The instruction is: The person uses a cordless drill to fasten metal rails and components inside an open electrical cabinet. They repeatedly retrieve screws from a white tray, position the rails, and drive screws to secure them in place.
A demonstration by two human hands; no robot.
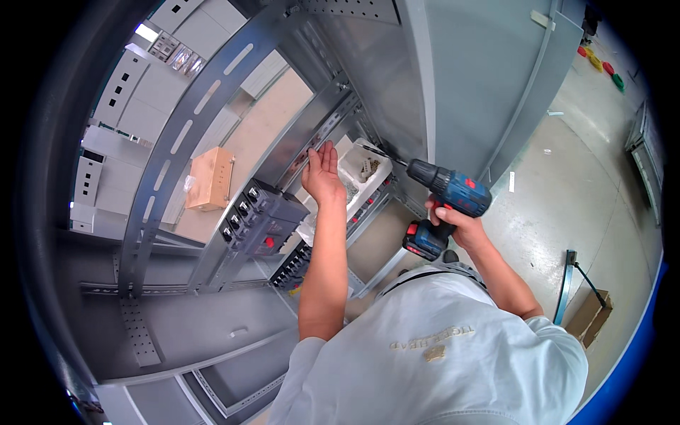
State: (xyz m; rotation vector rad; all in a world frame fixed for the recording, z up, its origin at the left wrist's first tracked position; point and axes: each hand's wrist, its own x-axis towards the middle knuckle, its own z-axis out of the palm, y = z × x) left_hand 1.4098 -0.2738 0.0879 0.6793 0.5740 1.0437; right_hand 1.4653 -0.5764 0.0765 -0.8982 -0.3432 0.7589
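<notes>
My right hand (459,221) is wrapped round the grip of a blue and black cordless drill (453,185). Its long, thin bit points left, toward the cabinet frame. My left hand (324,173) reaches up beside a slotted metal rail (301,159), fingers stretched out and palm partly turned up; nothing shows in it. Below and left of that hand, a dark grey circuit breaker (273,219) with a red button is mounted in the frame. Just right of my left hand sits a white foam tray (382,173) with small metal hardware in it.
An open grey cabinet door (482,78) stands beyond the drill. A slotted upright (180,134) crosses the left side. Behind the frame, a wooden box (210,178) rests on the floor. A brown carton (588,315) and a metal bar (565,287) lie at the right.
</notes>
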